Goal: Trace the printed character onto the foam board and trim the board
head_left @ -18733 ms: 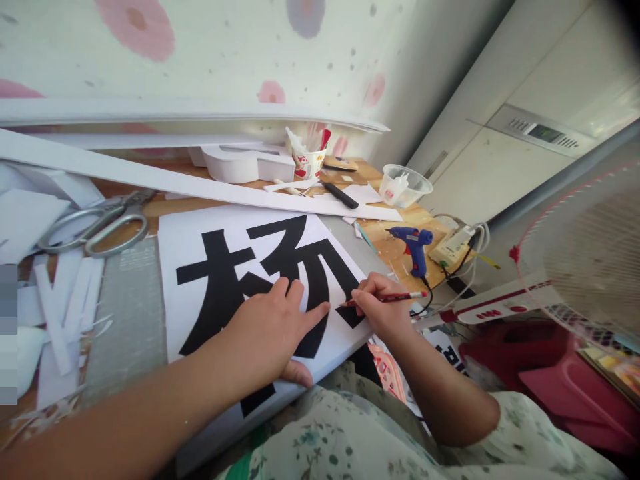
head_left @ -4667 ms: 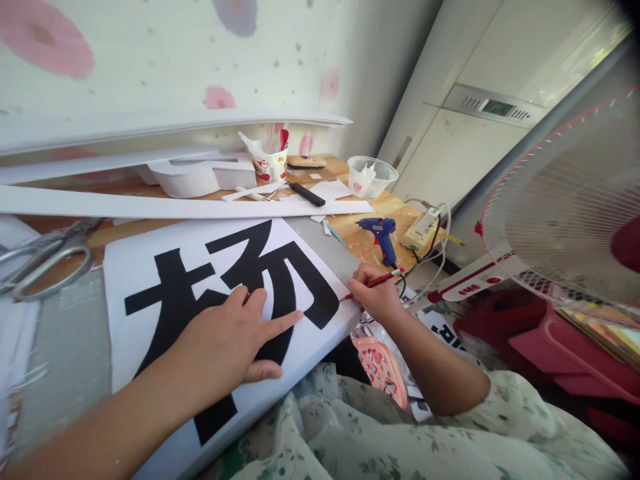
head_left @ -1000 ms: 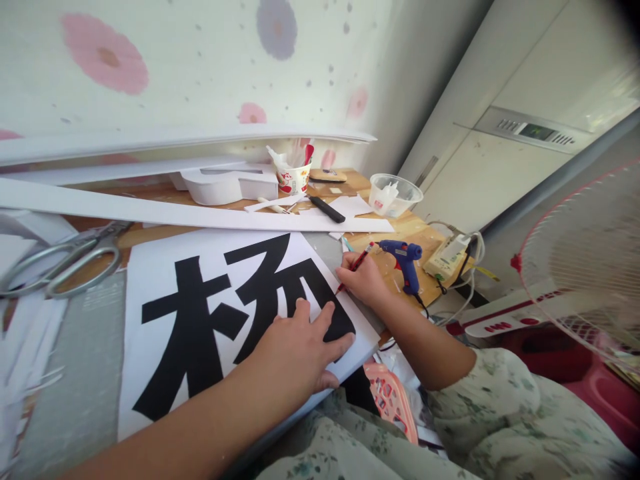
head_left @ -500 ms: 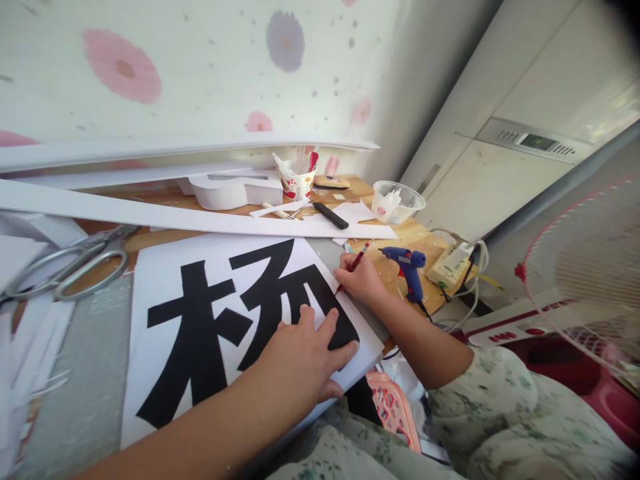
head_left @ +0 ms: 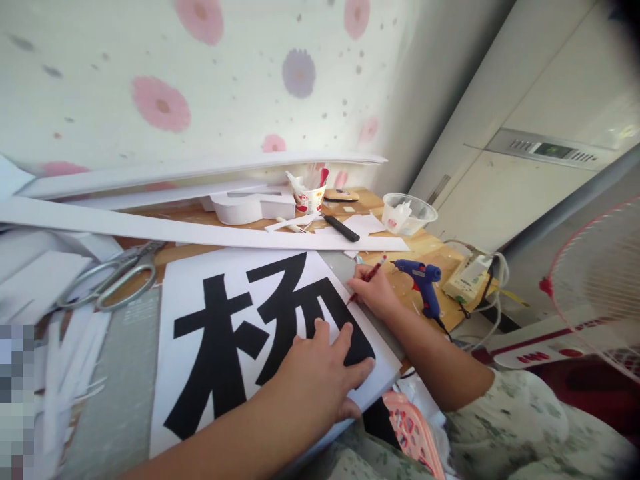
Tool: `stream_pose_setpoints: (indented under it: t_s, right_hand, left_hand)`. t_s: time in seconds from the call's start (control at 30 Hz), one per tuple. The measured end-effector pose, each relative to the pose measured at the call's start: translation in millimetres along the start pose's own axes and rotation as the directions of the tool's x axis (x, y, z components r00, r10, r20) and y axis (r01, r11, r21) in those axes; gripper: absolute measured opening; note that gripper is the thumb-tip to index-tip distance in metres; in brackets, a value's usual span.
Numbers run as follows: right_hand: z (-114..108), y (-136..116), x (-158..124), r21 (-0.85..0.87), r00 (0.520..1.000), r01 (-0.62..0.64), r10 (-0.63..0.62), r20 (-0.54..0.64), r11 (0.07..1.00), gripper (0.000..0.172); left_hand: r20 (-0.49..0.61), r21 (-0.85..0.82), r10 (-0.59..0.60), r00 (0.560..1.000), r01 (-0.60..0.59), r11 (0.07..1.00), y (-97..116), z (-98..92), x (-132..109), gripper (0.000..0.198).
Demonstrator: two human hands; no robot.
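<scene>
A large black cut-out Chinese character (head_left: pixel 215 340) lies flat on a white sheet (head_left: pixel 173 280) in front of me. My left hand (head_left: pixel 320 373) rests on the character's right part, fingers spread and pressing down. In my right hand (head_left: pixel 373 290) is a red and black pencil (head_left: pixel 376 268), held in a writing grip. Its tip touches or nearly touches the sheet beside the right edge of the black shape. The lower middle of the character is hidden under my left hand and forearm.
Large scissors (head_left: pixel 117 277) and white strips (head_left: pixel 75 353) lie left. Behind the sheet are a long white strip (head_left: pixel 210 233), a black-handled cutter (head_left: pixel 341 228), a paper cup (head_left: pixel 309 199) and a plastic bowl (head_left: pixel 420 213). A blue glue gun (head_left: pixel 423 283) and power strip (head_left: pixel 467 277) sit right.
The whole view has shifted, so everything appears further right and slightly lower. Both hands keep nearly the same places on the sheet; the pencil tip has barely moved along the black edge.
</scene>
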State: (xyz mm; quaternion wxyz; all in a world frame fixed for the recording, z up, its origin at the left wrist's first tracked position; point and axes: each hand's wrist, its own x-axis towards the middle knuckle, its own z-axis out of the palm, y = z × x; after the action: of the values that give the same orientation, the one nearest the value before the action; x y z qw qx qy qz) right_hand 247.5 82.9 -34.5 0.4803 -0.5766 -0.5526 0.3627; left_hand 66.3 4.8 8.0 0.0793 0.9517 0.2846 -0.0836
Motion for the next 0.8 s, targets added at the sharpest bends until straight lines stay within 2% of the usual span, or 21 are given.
stream_pose_setpoints:
  t_s: [0.13,0.27,0.43,0.6,0.8]
  right_hand:
    - [-3,2,-1,0.198,0.998,-0.058,0.060,-0.004,0.978,0.033]
    - [-5,5,-6,0.280,0.995,-0.091,0.075,0.069,0.956,0.029]
    - [-4,4,-11,0.117,0.999,-0.028,0.024,0.037,0.993,0.022]
    - [1,2,-9,0.004,0.999,-0.006,0.006,-0.047,1.000,0.027]
    - [2,3,-6,-0.092,0.998,0.020,-0.026,-0.065,0.996,0.023]
  left_hand:
    - [-0.006,-0.012,-0.002,1.000,0.002,1.000,-1,-1.5,-1,0.059]
    - [-0.031,0.015,-0.029,0.999,0.030,0.999,-3,4.2,1,0.075]
    - [-0.070,0.048,-0.029,0.997,0.032,0.998,-3,5.0,1,0.079]
    - [-0.041,0.053,-0.026,0.999,0.028,0.998,-3,1.4,1,0.078]
    - [-0.048,0.047,-0.024,0.999,0.026,0.999,-4,3.4,2,0.078]
